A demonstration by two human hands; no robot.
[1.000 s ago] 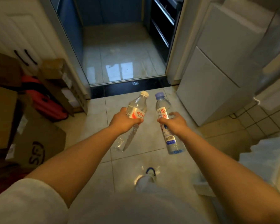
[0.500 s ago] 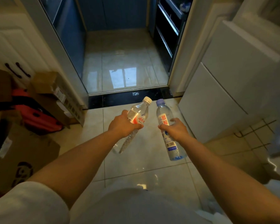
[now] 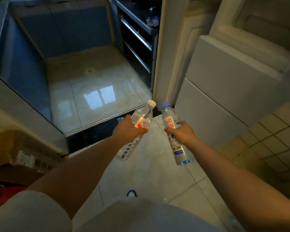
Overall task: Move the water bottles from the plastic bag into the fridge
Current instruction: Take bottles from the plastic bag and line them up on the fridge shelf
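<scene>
Head view: mid-carry, one bottle per hand, both held out over the tiled floor [image 3: 157, 173] at centre frame. Left hand [image 3: 126, 131] wrapped round the white-capped bottle [image 3: 141, 119] at its orange label, fingers curled under the far side, thumb across the label; cap tilted up and right, base trailing down-left past the wrist. Right hand [image 3: 182, 133] gripping the blue-capped bottle [image 3: 170, 119] mid-body, fingers curled round the right side, thumb on the left below the red characters; cap up, base hanging lower right of the hand. Caps near each other, not touching. Looks like the transport step: bottles out of the bag, not yet stored. White fridge [image 3: 224, 91] at right of frame, doors apparently shut, so probably needs one hand freed or both bottles shifted into one grip before pulling a door. Plastic bag not identifiable in frame. Dark doorway step [image 3: 94, 133] just ahead at centre left.
</scene>
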